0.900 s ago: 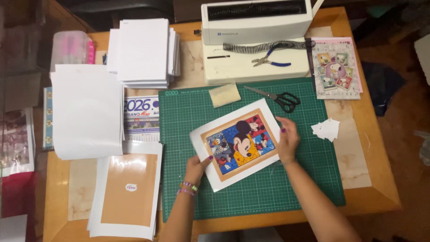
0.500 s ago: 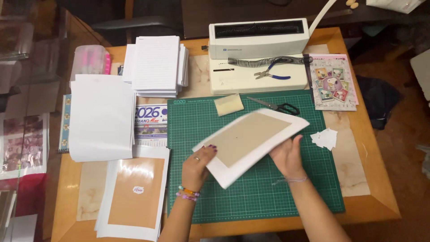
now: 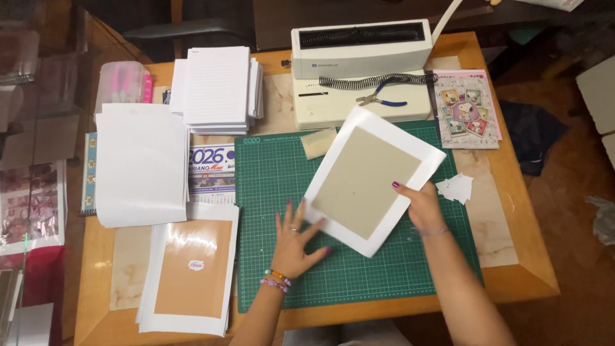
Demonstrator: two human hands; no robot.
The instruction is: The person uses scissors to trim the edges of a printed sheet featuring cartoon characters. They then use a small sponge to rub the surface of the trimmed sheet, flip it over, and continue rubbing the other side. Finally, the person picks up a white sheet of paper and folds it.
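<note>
The right hand [image 3: 423, 206] grips the right edge of a white rectangular sheet with a grey cardboard panel glued on its middle [image 3: 368, 179], thumb on top and fingers beneath, holding it tilted and raised a little above the green gridded cutting mat [image 3: 269, 166]. The left hand [image 3: 296, 240] lies flat on the mat with fingers spread, its fingertips [image 3: 318, 223] touching the sheet's lower left edge; it clasps nothing. The two hands are apart, one at each side of the sheet. Left of the left hand lies a stack of white sheets with a tan panel [image 3: 192, 272], and farther left a pile of plain white paper [image 3: 141, 163]. Beyond the hands stand a white comb binding machine [image 3: 359, 51] with blue-handled pliers [image 3: 381, 100] on it and a stack of lined notepads [image 3: 218, 86]. Just right of the right hand lie small white paper scraps [image 3: 456, 188] on the wooden table [image 3: 512, 269].
</note>
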